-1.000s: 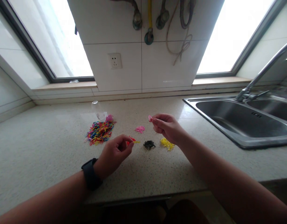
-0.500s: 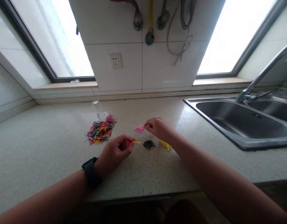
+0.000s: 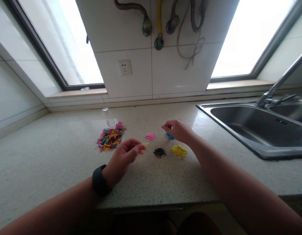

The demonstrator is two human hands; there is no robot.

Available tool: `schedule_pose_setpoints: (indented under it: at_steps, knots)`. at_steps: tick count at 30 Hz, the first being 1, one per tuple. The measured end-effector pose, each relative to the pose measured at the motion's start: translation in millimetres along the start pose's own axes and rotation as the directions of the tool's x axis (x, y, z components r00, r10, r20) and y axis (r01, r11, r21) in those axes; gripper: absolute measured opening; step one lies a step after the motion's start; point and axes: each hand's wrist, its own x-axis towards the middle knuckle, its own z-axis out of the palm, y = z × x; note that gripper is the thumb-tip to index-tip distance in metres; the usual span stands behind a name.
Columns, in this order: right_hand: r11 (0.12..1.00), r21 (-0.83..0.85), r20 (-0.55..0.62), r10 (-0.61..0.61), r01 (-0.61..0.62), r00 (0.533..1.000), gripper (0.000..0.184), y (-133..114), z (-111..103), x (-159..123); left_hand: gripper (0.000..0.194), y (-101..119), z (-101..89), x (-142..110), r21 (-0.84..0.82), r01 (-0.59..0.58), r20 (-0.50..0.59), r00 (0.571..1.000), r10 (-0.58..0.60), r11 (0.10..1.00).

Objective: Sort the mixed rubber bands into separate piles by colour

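My left hand (image 3: 126, 153), wearing a dark watch (image 3: 100, 181), pinches a small yellow clip-like piece (image 3: 145, 144) between thumb and fingertips. Just under those fingertips lies a small red pile (image 3: 142, 150), partly hidden. My right hand (image 3: 177, 129) has its fingertips together, above and partly covering a blue pile (image 3: 170, 136); whether they hold something I cannot make out. Between the hands sit a pink pile (image 3: 150, 136) and a black pile (image 3: 159, 152). A yellow pile (image 3: 179, 151) lies below my right wrist. A large mixed-colour heap (image 3: 110, 138) of similar pieces is left of my left hand.
Behind the mixed heap lies a clear plastic container (image 3: 109, 119) beside a pink object (image 3: 119, 125). A steel sink (image 3: 239, 130) with a faucet (image 3: 266, 98) is set into the speckled counter (image 3: 146, 186) at right. A tiled wall with a socket (image 3: 125, 67) and hoses stands behind.
My right hand has moved right, away from the pink pile to the blue one, leaving the yellow pile uncovered. My left hand still pinches the yellow piece. The view has shifted slightly.
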Motion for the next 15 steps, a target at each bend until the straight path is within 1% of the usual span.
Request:
schedule_pose_setpoints:
  at_steps: [1, 3, 5, 8, 10, 12, 15]
  knots:
    - [1.000, 0.003, -0.016, 0.025, -0.025, 1.000, 0.032, 4, -1, 1, 0.027, 2, 2.5, -1, -0.099, 0.042, 0.015, 0.999, -0.040, 0.994]
    - [0.997, 0.012, -0.042, 0.071, -0.070, 0.997, 0.034, 12, -2, 2, 0.027, 8, 7.6, -5, -0.248, 0.103, 0.062, 0.994, -0.090, 0.963]
    - [0.994, 0.024, -0.062, 0.111, -0.110, 0.992, 0.036, 18, -1, 3, 0.026, 14, 12.2, -9, -0.353, 0.141, 0.115, 0.988, -0.106, 0.925]
    - [0.986, 0.060, -0.087, 0.161, -0.156, 0.983, 0.036, 29, 4, 4, 0.022, 23, 18.1, -18, -0.467, 0.185, 0.202, 0.974, -0.099, 0.864]
    - [0.977, 0.104, -0.086, 0.196, -0.187, 0.977, 0.036, 38, 8, 6, 0.021, 28, 22.0, -23, -0.500, 0.213, 0.245, 0.964, -0.099, 0.839]
    - [0.963, 0.147, -0.064, 0.239, -0.227, 0.969, 0.036, 47, 13, 9, 0.022, 31, 26.0, -28, -0.490, 0.235, 0.267, 0.957, -0.112, 0.840]
    - [0.938, 0.201, -0.049, 0.299, -0.284, 0.953, 0.036, 59, 18, 11, 0.025, 34, 31.9, -32, -0.441, 0.238, 0.254, 0.958, -0.134, 0.865]
